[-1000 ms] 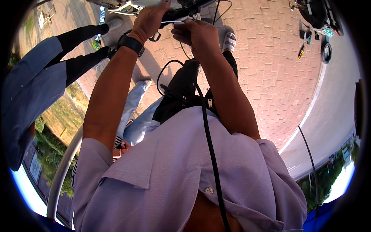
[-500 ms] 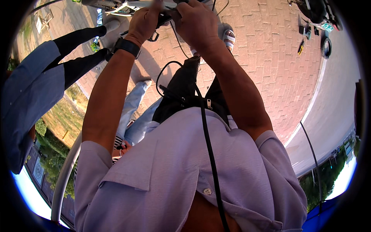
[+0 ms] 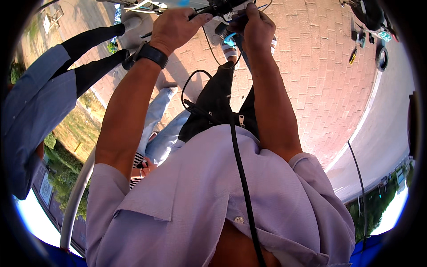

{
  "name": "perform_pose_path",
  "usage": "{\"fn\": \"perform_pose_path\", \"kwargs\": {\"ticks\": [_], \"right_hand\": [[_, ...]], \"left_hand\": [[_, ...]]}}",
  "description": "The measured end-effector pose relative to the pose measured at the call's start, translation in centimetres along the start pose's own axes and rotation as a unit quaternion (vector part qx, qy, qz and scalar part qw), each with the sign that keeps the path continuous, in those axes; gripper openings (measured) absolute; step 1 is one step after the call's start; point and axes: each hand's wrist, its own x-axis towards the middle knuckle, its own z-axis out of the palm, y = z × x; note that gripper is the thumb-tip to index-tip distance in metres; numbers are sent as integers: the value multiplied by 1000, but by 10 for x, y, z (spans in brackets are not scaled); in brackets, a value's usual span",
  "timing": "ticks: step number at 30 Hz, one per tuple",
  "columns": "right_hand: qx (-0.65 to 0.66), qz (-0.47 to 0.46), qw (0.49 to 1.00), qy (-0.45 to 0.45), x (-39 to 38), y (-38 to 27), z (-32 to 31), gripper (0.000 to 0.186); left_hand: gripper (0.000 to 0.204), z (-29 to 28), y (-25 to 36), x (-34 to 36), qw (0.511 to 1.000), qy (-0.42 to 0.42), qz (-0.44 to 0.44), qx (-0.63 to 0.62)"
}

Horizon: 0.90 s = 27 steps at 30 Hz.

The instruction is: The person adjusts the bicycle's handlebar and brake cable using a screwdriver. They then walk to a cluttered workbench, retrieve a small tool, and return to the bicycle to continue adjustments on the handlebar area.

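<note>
My left hand (image 3: 175, 29) is closed on the black handlebar (image 3: 205, 9) of a bike at the top edge. To its right, my right hand (image 3: 258, 31) has its fingers curled beside the handlebar's clamp (image 3: 221, 7) and thin cables, closed on something small and dark that I cannot make out. A light-blue item (image 3: 229, 41) shows just below and left of my right fingers. A black cable (image 3: 195, 71) loops over my dark trousers, and another runs down my shirt.
A person (image 3: 53, 93) in blue-grey and black stands at left; another in jeans (image 3: 155, 115) is beside me. At right are a two-wheeler (image 3: 367, 15), a tyre (image 3: 381, 58) and yellow-handled tools (image 3: 352, 56) on brick paving (image 3: 311, 84). A pole (image 3: 75, 200) rises at lower left.
My right hand has shifted rightward, uncovering the handlebar's clamp and the light-blue item below it. My left hand has moved slightly down and right, still on the bar.
</note>
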Motion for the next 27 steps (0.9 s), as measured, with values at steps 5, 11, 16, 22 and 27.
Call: {"fn": "perform_pose_path", "kwargs": {"ticks": [5, 11, 16, 22, 27], "right_hand": [[151, 161, 975, 0, 6, 36, -16, 33], [-80, 133, 988, -19, 0, 27, -34, 37], [-502, -430, 745, 87, -17, 13, -22, 28], [-578, -440, 687, 15, -12, 31, -16, 14], [-588, -392, 707, 17, -15, 33, -8, 17]], "left_hand": [[68, -1, 2, 7, 1000, 7, 7, -5], [70, 1, -1, 7, 1000, -18, -16, -17], [66, -3, -2, 4, 1000, -7, -3, -11], [60, -5, 3, 7, 1000, -8, -1, -5], [67, -2, 1, 7, 1000, 3, 6, -5]]}}
